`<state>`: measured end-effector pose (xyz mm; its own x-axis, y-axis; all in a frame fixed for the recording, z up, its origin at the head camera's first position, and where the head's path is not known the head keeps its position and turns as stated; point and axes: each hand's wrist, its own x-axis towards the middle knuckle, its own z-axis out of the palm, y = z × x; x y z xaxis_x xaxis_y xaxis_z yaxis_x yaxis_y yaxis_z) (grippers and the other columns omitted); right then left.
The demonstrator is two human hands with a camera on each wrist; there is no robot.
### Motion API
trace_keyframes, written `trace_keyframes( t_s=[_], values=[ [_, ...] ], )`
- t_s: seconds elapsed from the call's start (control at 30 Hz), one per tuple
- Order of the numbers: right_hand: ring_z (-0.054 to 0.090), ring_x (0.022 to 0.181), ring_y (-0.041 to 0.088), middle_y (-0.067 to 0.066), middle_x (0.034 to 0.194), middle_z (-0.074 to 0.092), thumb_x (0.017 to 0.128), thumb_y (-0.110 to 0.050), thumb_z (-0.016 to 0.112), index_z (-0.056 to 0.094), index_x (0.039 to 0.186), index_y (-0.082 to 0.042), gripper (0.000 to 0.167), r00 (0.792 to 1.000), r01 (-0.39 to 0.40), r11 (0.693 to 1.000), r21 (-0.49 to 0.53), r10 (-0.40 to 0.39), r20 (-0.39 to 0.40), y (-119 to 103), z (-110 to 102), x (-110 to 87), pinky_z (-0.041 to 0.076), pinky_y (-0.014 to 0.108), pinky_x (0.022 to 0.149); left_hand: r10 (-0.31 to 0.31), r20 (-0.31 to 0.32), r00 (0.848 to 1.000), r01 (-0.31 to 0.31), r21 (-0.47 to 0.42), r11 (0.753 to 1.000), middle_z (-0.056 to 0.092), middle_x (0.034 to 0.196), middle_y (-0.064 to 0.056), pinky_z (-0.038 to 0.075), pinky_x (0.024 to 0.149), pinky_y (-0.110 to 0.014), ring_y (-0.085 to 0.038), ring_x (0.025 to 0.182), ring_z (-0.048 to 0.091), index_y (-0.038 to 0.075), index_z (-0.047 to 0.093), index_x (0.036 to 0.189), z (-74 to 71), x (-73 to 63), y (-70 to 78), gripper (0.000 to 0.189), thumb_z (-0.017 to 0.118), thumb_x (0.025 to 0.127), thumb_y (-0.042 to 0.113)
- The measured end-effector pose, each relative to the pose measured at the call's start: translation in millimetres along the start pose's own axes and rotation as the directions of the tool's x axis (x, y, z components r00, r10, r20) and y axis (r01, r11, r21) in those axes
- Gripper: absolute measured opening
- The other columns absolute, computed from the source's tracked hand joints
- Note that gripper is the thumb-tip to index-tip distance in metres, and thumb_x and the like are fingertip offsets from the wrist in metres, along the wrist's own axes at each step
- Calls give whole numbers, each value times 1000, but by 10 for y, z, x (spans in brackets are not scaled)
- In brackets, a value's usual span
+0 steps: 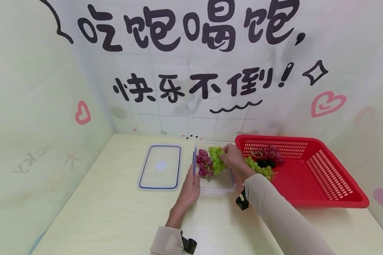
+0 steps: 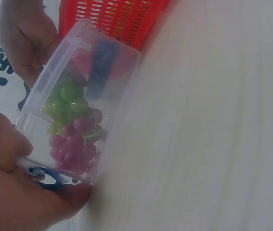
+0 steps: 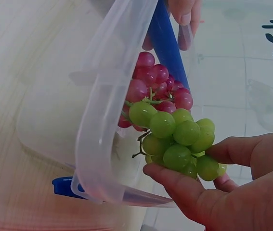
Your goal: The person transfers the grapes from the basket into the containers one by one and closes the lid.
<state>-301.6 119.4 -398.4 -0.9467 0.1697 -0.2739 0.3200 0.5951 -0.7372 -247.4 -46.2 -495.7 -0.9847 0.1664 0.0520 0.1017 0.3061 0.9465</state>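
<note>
A clear plastic container with blue latches stands on the table. Inside it lies a bunch of red grapes, against the left wall. My left hand grips that left side; in the left wrist view its thumb and fingers are around the wall by a blue latch. A bunch of green grapes is in my right hand, held between thumb and fingers. It is inside the container, beside the red grapes and touching them. Part of the right hand's fingers is hidden behind the green grapes.
Left of the container, a clear lid with a blue seal lies flat. On the right stands a red basket holding more green grapes, red grapes and dark fruit. A printed white sheet hangs behind the table.
</note>
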Motion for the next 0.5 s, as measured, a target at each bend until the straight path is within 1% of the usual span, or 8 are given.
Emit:
trace_keyframes(
  t_s=[0.07,0.13,0.37,0.5],
  values=[
    [57,95,27,16,109,57,96,-6,58,53,112,-2,16,1000,-1,1000,-3,1,2,7,5,6,55,29,75,2,0,1000,-2,2,1000,18,160,-29,17,121,-56,-43,148,18,-6,9,156,3,5,-3,55,30,108,12],
    [57,95,27,16,110,57,97,-6,58,53,112,-2,17,1000,0,1000,-4,0,6,12,11,10,55,29,75,3,-1,1000,-3,6,1000,18,160,-29,17,121,-56,-42,148,18,-6,9,156,5,7,-5,56,30,108,12],
    [57,97,28,18,116,57,97,-8,58,51,119,-1,24,999,-1,1000,-17,2,52,32,32,31,56,39,87,3,-2,1000,-3,9,1000,19,159,-31,18,121,-56,-44,148,19,-7,9,156,9,9,-13,55,29,107,11],
    [57,103,30,19,121,57,95,-11,60,50,127,-1,35,997,-2,999,-42,6,74,38,49,37,54,43,93,-6,3,1000,6,18,1000,18,160,-30,17,121,-57,-43,148,18,-6,9,156,-11,8,-28,56,30,107,11]
  ],
)
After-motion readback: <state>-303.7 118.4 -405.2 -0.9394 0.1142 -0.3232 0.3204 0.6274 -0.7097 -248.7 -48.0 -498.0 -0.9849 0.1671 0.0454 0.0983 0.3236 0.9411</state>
